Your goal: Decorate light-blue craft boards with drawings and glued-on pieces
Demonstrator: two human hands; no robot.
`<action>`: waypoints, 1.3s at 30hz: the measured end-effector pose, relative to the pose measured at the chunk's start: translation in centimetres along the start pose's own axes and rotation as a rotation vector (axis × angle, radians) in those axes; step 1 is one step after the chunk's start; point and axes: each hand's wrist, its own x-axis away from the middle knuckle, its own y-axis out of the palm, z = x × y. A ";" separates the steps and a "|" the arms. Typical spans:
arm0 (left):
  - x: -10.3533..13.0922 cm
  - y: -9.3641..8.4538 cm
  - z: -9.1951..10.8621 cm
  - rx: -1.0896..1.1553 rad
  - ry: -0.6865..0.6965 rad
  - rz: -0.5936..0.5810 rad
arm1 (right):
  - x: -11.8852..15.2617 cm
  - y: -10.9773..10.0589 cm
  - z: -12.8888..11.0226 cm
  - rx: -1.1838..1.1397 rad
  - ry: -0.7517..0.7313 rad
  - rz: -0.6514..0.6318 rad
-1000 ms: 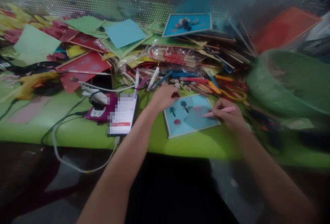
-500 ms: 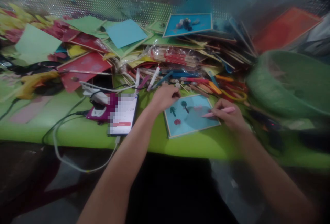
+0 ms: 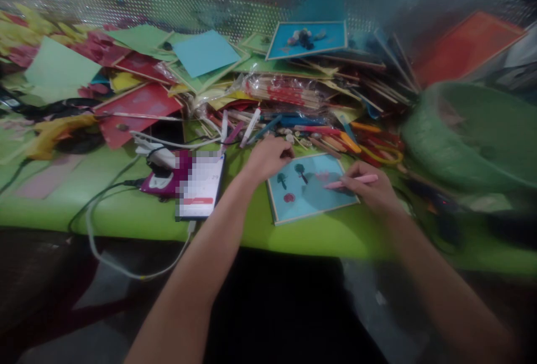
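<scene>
A light blue card (image 3: 312,199) with a pale border lies on the green table, bearing two dark green tree shapes, a red round mark and a pink mark. My right hand (image 3: 371,188) is closed round a pink pen (image 3: 356,180) at the card's right side, its tip over the card near the pink mark. At the card's upper left corner rests my left hand (image 3: 271,157), fingers curled; what they hold, if anything, is hidden.
Left of my left arm lie a phone (image 3: 203,185) and a purple device (image 3: 163,182) with cables. Pens, sticks and coloured cards are heaped behind. A green basin (image 3: 465,140) stands at the right.
My right hand has shifted slightly left with the pink pen, whose tip is now nearer the pink mark. My left hand and the card look unchanged.
</scene>
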 end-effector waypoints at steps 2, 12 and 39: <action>0.0 0.0 0.0 0.003 -0.001 0.000 | 0.0 0.0 -0.1 -0.009 0.009 0.003; 0.0 -0.1 0.1 0.012 -0.011 -0.005 | -0.1 -0.3 0.7 -0.015 -0.025 -0.019; -0.1 -0.1 0.0 0.010 -0.003 -0.003 | 0.0 -0.5 0.8 0.003 -0.003 0.008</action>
